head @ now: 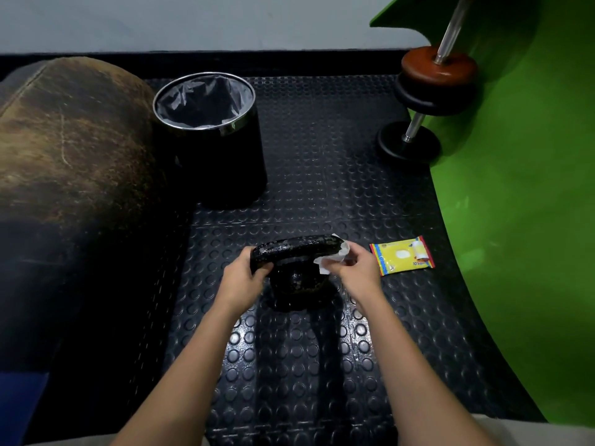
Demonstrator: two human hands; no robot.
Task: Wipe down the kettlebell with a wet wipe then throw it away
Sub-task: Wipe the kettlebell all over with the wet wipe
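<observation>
A black kettlebell [297,278] stands on the studded rubber floor mat in the middle of the view, its handle looking wet and shiny. My left hand [243,275] grips the left end of the handle. My right hand [355,263] holds a white wet wipe [331,257] wrapped against the handle's right end. A black round bin [209,140] with a clear liner and a metal rim stands open behind and to the left of the kettlebell.
A yellow pack of wipes [402,255] lies on the mat right of the kettlebell. A worn brown padded bench [70,140] fills the left side. A barbell with plates [431,88] leans against a green curved panel [521,188] on the right.
</observation>
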